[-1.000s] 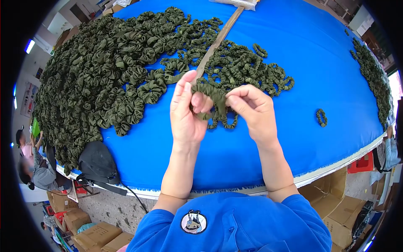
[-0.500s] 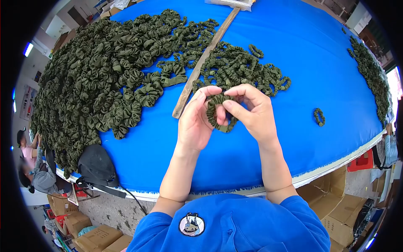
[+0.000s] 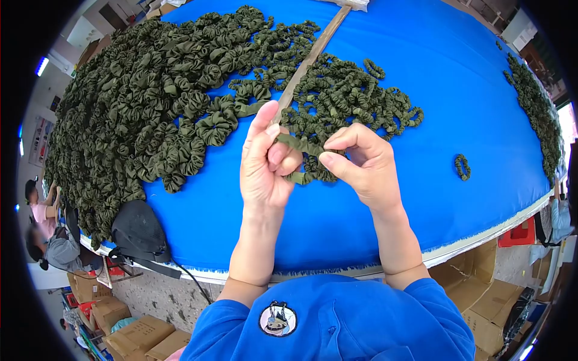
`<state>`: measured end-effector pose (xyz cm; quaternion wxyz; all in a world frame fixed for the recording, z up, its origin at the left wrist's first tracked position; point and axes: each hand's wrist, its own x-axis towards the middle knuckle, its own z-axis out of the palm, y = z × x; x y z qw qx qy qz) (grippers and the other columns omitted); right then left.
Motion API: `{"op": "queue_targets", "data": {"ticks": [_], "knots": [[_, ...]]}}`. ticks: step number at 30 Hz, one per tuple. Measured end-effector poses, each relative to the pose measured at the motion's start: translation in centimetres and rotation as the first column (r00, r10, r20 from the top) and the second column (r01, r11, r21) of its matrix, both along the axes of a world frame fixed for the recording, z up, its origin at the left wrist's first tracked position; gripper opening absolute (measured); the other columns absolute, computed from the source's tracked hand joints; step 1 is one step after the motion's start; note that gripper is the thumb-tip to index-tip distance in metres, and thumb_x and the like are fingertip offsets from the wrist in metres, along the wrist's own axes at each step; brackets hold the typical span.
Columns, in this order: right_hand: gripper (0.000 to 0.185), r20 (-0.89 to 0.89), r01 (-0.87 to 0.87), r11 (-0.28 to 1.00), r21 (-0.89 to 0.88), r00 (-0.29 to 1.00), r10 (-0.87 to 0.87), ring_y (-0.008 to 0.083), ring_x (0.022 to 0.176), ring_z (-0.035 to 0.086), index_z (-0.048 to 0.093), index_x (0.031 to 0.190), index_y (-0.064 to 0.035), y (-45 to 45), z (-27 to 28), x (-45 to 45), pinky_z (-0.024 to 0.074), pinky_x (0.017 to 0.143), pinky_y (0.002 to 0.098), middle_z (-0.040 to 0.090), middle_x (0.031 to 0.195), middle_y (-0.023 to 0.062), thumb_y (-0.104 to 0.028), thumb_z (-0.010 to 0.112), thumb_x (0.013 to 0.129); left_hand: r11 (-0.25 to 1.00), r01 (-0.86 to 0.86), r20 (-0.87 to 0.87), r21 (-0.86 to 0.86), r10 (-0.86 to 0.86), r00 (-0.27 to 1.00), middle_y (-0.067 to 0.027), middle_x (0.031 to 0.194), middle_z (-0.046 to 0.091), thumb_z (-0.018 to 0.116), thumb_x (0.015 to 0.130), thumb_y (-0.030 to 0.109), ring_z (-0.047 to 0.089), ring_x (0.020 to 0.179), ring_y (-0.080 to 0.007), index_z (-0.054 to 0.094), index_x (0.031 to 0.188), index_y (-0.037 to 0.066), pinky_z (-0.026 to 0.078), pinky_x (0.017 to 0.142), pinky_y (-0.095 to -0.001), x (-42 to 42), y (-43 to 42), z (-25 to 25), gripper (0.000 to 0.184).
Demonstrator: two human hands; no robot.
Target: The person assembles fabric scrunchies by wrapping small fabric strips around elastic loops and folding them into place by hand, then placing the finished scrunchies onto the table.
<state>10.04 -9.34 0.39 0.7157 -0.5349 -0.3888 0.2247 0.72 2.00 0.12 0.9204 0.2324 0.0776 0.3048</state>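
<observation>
Both hands are up and busy just past the near end of the long, flat brown wooden strip (image 3: pixel 319 48), our landmark; the left hand (image 3: pixel 265 168) has a dark olive-green gathered-fabric ring (image 3: pixel 304 146) caught at its thumb and curled fingers, index finger standing up; over on the right, the right hand (image 3: pixel 364 162) pinches that same ring between thumb and forefinger, the fabric drawn out between the two; the strip's near end slips from sight behind the left hand.

Left of the strip sprawls a huge heap of puffy olive-green fabric rings (image 3: pixel 144 96); right of it, a smaller pile of narrow olive-green gathered rings (image 3: pixel 355 99), partly behind the hands; well to the strip's right, a single narrow olive-green ring (image 3: pixel 462 167) lies by itself on the bright blue cloth (image 3: pixel 457 78); farther right again, a long olive-green heap (image 3: pixel 533 108) runs along the cloth's edge; and down to the strip's lower left, near the table's edge, sits a rounded black fabric item (image 3: pixel 138 227), just beside the huge heap!
</observation>
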Motion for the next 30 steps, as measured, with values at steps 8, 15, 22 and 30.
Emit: {"op": "queue_targets", "data": {"ticks": [8, 15, 22, 30], "knots": [[0.008, -0.372, 0.006, 0.996, 0.090, 0.928, 0.028, 0.0094, 0.068, 0.056, 0.060, 0.087, -0.0004, 0.3, 1.2, 0.5, 0.0439, 0.057, 0.0196, 0.061, 0.074, 0.0061, 0.002, 0.061, 0.079, 0.993, -0.023, -0.012, 0.113, 0.024, 1.000, 0.0013, 0.061, 0.047, 0.047, 0.089, 0.007, 0.033, 0.049, -0.0030, 0.053, 0.115, -0.001, 0.022, 0.037, -0.0143, 1.2, -1.5, -0.5, 0.027], [0.007, -0.287, -0.147, 0.989, -0.011, 0.948, 0.138, 0.0098, 0.071, 0.057, 0.062, 0.087, -0.0006, -0.8, 0.9, 1.2, 0.0450, 0.061, 0.0198, 0.062, 0.077, 0.0061, 0.002, 0.062, 0.080, 0.952, 0.108, -0.322, 0.288, -0.010, 0.947, 0.0005, 0.059, 0.048, 0.049, 0.088, 0.005, 0.033, 0.045, -0.0024, 0.056, 0.110, -0.001, 0.024, 0.036, -0.0133, 0.7, -1.5, 0.6, 0.023], [0.003, 0.018, 0.040, 0.992, -0.120, 0.999, -0.038, 0.0075, 0.065, 0.055, 0.061, 0.077, -0.0007, -0.2, 0.5, 0.6, 0.0433, 0.055, 0.0180, 0.062, 0.071, 0.0054, 0.001, 0.063, 0.079, 0.972, 0.180, -0.226, 0.150, -0.144, 0.964, 0.0018, 0.055, 0.045, 0.050, 0.088, 0.004, 0.030, 0.042, -0.0013, 0.057, 0.110, 0.000, 0.023, 0.036, -0.0134, 0.8, -1.1, -0.4, 0.023], [0.006, -0.221, 0.030, 0.999, -0.022, 0.975, -0.035, 0.0090, 0.067, 0.053, 0.063, 0.084, -0.0003, 0.1, 0.1, 0.4, 0.0429, 0.061, 0.0194, 0.061, 0.075, 0.0058, 0.001, 0.064, 0.079, 0.995, -0.093, -0.069, 0.047, 0.097, 0.993, 0.0029, 0.057, 0.044, 0.047, 0.092, 0.010, 0.029, 0.044, -0.0011, 0.052, 0.118, 0.000, 0.020, 0.036, -0.0134, 0.8, -0.4, -0.3, 0.028]]}}
